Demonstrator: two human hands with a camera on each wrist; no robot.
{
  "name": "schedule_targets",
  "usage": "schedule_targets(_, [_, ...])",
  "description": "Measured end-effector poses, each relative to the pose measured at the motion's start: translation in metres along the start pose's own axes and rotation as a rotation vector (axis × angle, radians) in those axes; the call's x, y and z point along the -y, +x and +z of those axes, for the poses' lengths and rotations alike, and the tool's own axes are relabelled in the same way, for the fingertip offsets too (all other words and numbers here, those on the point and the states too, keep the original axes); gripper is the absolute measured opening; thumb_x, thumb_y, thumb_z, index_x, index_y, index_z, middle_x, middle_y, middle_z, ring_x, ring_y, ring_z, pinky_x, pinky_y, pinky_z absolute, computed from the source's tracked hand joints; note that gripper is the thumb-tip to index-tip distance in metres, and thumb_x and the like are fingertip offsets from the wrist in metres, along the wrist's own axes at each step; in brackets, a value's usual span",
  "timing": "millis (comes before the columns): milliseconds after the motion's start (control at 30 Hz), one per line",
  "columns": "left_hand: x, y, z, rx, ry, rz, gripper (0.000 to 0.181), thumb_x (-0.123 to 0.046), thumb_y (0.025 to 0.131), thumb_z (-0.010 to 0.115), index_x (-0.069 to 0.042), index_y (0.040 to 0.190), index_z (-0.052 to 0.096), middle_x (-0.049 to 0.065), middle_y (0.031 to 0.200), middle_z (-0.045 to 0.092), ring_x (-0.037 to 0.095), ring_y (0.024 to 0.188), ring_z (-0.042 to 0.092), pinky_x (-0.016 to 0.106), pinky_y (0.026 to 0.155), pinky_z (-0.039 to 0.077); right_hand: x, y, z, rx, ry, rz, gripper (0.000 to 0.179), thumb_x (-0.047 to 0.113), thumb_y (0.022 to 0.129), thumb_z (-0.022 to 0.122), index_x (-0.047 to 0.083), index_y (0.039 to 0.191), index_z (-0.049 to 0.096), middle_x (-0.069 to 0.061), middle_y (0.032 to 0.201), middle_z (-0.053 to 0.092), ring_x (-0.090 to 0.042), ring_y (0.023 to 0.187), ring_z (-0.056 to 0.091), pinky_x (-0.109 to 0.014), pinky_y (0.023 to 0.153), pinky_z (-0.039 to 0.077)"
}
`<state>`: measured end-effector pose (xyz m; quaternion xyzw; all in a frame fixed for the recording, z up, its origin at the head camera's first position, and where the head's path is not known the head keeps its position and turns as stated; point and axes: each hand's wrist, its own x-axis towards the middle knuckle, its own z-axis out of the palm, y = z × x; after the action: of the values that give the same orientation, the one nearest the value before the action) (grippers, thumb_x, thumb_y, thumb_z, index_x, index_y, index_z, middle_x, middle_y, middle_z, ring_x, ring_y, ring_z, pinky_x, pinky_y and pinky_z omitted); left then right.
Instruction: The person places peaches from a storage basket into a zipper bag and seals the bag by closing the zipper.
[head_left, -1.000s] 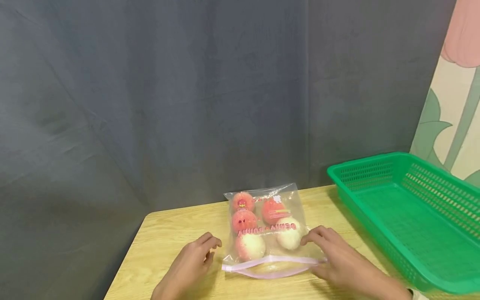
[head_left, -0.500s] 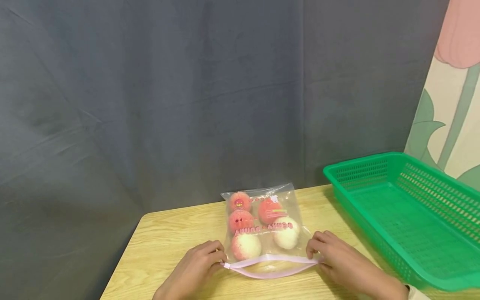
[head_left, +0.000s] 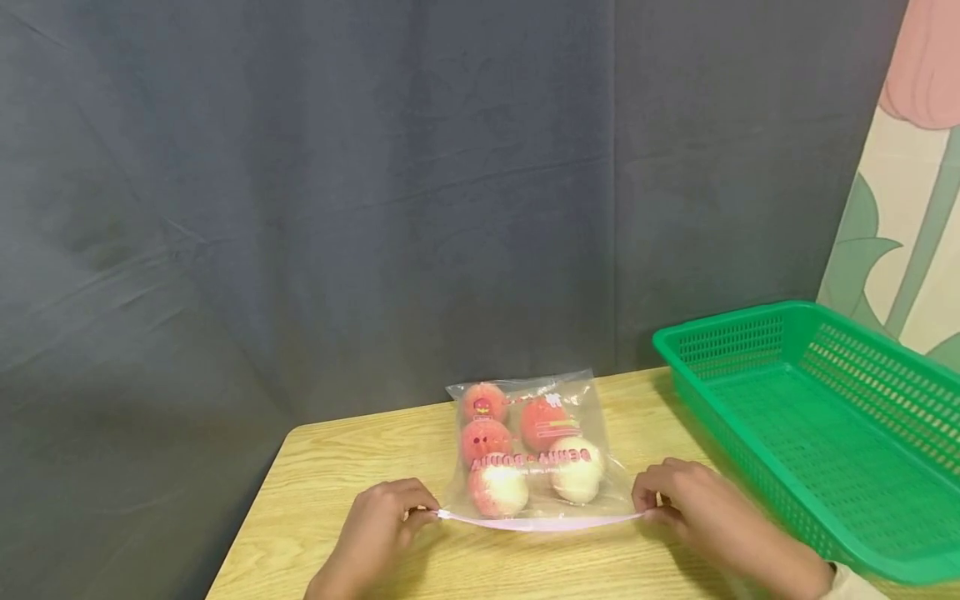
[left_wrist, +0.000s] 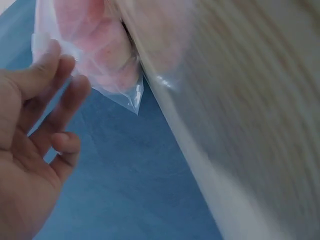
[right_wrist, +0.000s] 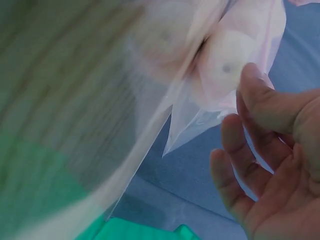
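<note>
A clear zip bag (head_left: 536, 496) lies flat on the table, its pink zip strip (head_left: 540, 524) facing the person and pulled nearly straight. Several red and cream peaches (head_left: 501, 490) show through the printed plastic. At the strip's left end, by the small slider, my left hand (head_left: 381, 525) pinches the corner between thumb and fingers. My right hand (head_left: 693, 512) pinches the opposite end of the strip. Both wrist views show thumb and fingertips together at the bag's edge, the left hand (left_wrist: 42, 120) and the right hand (right_wrist: 272, 145) each with the other fingers loosely bent.
A green plastic basket (head_left: 750, 433) with perforated walls stands at the right of the wooden table (head_left: 322, 467). Behind the table hangs a dark grey cloth (head_left: 450, 208). A wall with a painted flower (head_left: 926, 67) is at the far right.
The left hand has moved from beside the bag onto its left corner and now pinches it. The right hand has shifted slightly outward. The gaping mouth has been drawn into a nearly straight line.
</note>
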<state>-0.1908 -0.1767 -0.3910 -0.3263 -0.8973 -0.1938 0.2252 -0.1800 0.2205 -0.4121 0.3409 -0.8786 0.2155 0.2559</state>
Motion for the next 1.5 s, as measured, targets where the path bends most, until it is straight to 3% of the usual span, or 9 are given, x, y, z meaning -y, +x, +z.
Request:
schedule_targets(233, [0.003, 0.001, -0.002, 0.066, -0.298, -0.363, 0.007, -0.027, 0.079, 0.072, -0.021, 0.076, 0.074, -0.016, 0.072, 0.064, 0.005, 0.057, 0.054, 0.023, 0.049, 0.045, -0.002, 0.002, -0.005, 0.094, 0.036, 0.165, 0.033, 0.016, 0.070, 0.079, 0.034, 0.072, 0.051, 0.024, 0.066, 0.045, 0.004, 0.059, 0.040, -0.019, 0.051, 0.035])
schedule_targets(367, [0.001, 0.002, 0.001, 0.109, -0.419, -0.432, 0.008, -0.023, 0.081, 0.071, -0.016, 0.079, 0.074, -0.008, 0.072, 0.066, 0.015, 0.053, 0.060, 0.025, 0.048, 0.047, -0.002, 0.003, -0.004, 0.080, 0.035, 0.188, 0.034, 0.011, 0.070, 0.078, 0.031, 0.071, 0.050, 0.022, 0.066, 0.045, 0.002, 0.060, 0.040, -0.020, 0.053, 0.035])
schedule_targets(500, [0.000, 0.001, 0.003, 0.110, -0.438, -0.462, 0.010, -0.024, 0.081, 0.071, -0.014, 0.079, 0.074, -0.006, 0.073, 0.067, 0.017, 0.050, 0.061, 0.023, 0.051, 0.047, 0.008, 0.006, 0.004, -0.032, -0.057, 0.090, 0.036, 0.008, 0.063, 0.081, 0.028, 0.078, 0.056, 0.019, 0.078, 0.052, -0.003, 0.073, 0.049, -0.026, 0.060, 0.044])
schedule_targets(600, [-0.002, 0.000, 0.002, 0.105, -0.429, -0.476, 0.012, -0.026, 0.081, 0.071, -0.014, 0.079, 0.075, -0.005, 0.073, 0.068, 0.015, 0.048, 0.060, 0.023, 0.050, 0.045, 0.028, 0.012, 0.011, -0.083, -0.090, 0.034, 0.037, 0.011, 0.062, 0.083, 0.025, 0.088, 0.061, 0.015, 0.093, 0.056, -0.009, 0.088, 0.052, -0.033, 0.073, 0.048])
schedule_targets(667, [-0.002, 0.000, 0.001, 0.104, -0.426, -0.481, 0.014, -0.027, 0.081, 0.071, -0.013, 0.080, 0.075, -0.005, 0.074, 0.068, 0.014, 0.047, 0.060, 0.023, 0.049, 0.044, 0.045, 0.018, 0.016, -0.067, -0.063, 0.037, 0.036, 0.015, 0.066, 0.082, 0.025, 0.094, 0.061, 0.015, 0.100, 0.055, -0.009, 0.096, 0.051, -0.034, 0.078, 0.048])
schedule_targets(1000, [-0.005, 0.006, -0.006, 0.159, -0.421, -0.438, 0.010, -0.020, 0.083, 0.071, -0.010, 0.081, 0.075, -0.002, 0.075, 0.070, 0.018, 0.050, 0.062, 0.023, 0.052, 0.047, 0.110, 0.071, 0.059, 0.002, 0.152, 0.002, 0.033, 0.020, 0.076, 0.076, 0.023, 0.105, 0.061, 0.013, 0.108, 0.058, -0.009, 0.103, 0.053, -0.035, 0.086, 0.047])
schedule_targets(1233, [-0.004, 0.006, -0.009, 0.188, -0.441, -0.415, 0.011, -0.019, 0.083, 0.070, -0.010, 0.083, 0.075, -0.003, 0.076, 0.069, 0.018, 0.054, 0.062, 0.024, 0.054, 0.049, 0.127, 0.110, 0.089, 0.062, 0.272, 0.053, 0.028, 0.017, 0.079, 0.074, 0.019, 0.105, 0.064, 0.013, 0.106, 0.062, -0.009, 0.103, 0.055, -0.029, 0.086, 0.048])
schedule_targets(1367, [-0.003, 0.006, -0.008, 0.184, -0.451, -0.392, 0.009, -0.020, 0.083, 0.070, -0.013, 0.082, 0.076, -0.002, 0.074, 0.069, 0.016, 0.054, 0.061, 0.024, 0.052, 0.049, 0.128, 0.115, 0.096, 0.063, 0.304, 0.059, 0.024, 0.016, 0.078, 0.075, 0.021, 0.100, 0.065, 0.014, 0.099, 0.064, -0.006, 0.095, 0.057, -0.026, 0.082, 0.048])
schedule_targets(1500, [0.000, 0.004, -0.009, 0.201, -0.410, -0.308, 0.009, -0.022, 0.083, 0.070, -0.016, 0.082, 0.076, -0.008, 0.075, 0.068, 0.008, 0.058, 0.059, 0.023, 0.054, 0.049, 0.128, 0.116, 0.100, 0.052, 0.349, 0.076, 0.023, 0.014, 0.077, 0.076, 0.022, 0.096, 0.065, 0.016, 0.091, 0.063, -0.003, 0.087, 0.057, -0.023, 0.075, 0.048])
